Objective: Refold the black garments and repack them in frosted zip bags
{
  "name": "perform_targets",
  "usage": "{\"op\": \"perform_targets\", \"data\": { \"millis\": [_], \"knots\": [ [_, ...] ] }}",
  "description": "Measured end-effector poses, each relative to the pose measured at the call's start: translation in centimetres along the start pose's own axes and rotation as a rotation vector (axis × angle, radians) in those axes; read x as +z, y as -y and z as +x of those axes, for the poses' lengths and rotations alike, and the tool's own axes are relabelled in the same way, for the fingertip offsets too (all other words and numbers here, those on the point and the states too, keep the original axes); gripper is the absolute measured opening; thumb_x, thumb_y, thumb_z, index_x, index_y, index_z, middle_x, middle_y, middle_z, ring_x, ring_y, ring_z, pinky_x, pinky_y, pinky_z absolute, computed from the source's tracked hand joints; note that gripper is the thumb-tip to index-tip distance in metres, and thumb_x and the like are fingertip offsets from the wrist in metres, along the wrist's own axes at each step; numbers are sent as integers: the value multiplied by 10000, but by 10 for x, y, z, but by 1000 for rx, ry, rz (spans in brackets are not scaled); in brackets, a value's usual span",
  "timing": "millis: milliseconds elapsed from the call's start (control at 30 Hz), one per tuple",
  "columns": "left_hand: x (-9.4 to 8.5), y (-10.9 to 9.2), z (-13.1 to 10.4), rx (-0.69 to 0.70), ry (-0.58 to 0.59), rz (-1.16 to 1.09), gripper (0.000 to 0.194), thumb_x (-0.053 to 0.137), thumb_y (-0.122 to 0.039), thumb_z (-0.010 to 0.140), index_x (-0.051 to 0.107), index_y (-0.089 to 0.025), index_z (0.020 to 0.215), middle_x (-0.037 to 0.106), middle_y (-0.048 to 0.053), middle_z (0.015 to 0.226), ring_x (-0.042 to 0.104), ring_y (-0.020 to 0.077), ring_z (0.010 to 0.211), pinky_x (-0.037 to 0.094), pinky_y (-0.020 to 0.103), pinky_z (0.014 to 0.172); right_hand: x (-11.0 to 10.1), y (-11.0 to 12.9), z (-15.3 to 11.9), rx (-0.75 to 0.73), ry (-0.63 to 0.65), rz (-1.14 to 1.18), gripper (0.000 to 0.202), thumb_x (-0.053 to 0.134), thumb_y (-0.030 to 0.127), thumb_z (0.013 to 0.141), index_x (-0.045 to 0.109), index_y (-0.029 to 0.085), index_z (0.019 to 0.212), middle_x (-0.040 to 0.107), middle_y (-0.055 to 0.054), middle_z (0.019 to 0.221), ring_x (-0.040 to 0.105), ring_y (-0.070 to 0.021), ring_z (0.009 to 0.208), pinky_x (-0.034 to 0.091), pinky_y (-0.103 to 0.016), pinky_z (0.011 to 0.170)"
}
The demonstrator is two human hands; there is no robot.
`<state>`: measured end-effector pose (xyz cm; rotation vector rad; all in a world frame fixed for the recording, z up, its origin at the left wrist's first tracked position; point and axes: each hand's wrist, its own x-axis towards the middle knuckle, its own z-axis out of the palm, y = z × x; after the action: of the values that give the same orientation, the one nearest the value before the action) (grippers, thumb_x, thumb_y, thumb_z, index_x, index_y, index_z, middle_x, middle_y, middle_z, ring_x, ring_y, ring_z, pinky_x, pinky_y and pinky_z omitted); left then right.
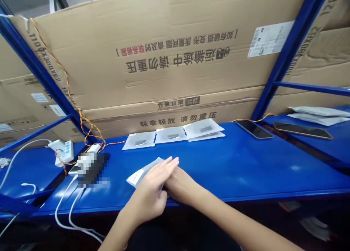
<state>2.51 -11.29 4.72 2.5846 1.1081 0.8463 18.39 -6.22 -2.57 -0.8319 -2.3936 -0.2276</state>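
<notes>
Near the front edge of the glossy blue shelf (232, 167), a thin, milky pouch (142, 173) juts from under the left hand (153, 191), which overlaps the right hand (175, 181) — perhaps a pressing or closing step, though I cannot tell whether either grips it. The next move probably calls for gentle, even pressure; beyond, similar flat pouches (171, 133) line creased brown cardboard (177, 83).

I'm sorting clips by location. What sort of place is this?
Probably a storeroom or workshop: blue shelving, large printed cardboard behind it, and pale pouches lying in a row.
</notes>
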Motion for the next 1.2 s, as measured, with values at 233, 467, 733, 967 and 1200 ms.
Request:
{"op": "perform_targets", "data": {
  "millis": [233, 467, 733, 967, 1200],
  "knots": [
    [2, 2, -25, 25, -260, 253, 691, 506, -12, 821, 615, -257, 1457, 766, 73, 1313, 741, 247, 1190, 624, 390, 1029, -37, -19, -37, -138, -146, -174, 461, 513, 3, 941, 651, 75, 1375, 783, -174, 1234, 777, -268, 1049, 662, -338, 822],
    [10, -9, -26, -39, -321, 213, 547, 542, -75, 867, 652, -227, 1381, 801, 79, 1147, 771, 233, 1027, 656, 338, 886, -51, -18, -47, -133, -118, -213, 475, 438, -27, 936, 671, 64, 1340, 785, -198, 1211, 796, -228, 893, 665, -308, 747],
    [15, -7, -33, -99, -330, 153, 458, 575, -86, 848, 698, -235, 1264, 810, 62, 1064, 786, 217, 921, 663, 297, 794, -68, -20, -68, -265, -165, -231, 374, 428, 34, 1010, 747, 41, 1205, 781, -207, 1203, 722, -282, 1189, 659, -342, 854],
    [22, -11, -26, -60, -331, 145, 417, 581, -90, 900, 686, -226, 1280, 807, 71, 1071, 777, 219, 940, 663, 312, 817, -36, -12, -71, -36, -196, -299, 369, 473, -8, 977, 745, 58, 1217, 769, -207, 1143, 736, -321, 1085, 654, -453, 882],
    [26, -6, -35, 73, -296, 278, 166, 596, -207, 1037, 719, -197, 1148, 816, 88, 1068, 784, 239, 966, 653, 343, 840, -57, -35, -70, -109, -151, -301, 259, 534, 8, 991, 762, 83, 1087, 792, -148, 1009, 762, -264, 960, 661, -369, 859]
  ]
}}
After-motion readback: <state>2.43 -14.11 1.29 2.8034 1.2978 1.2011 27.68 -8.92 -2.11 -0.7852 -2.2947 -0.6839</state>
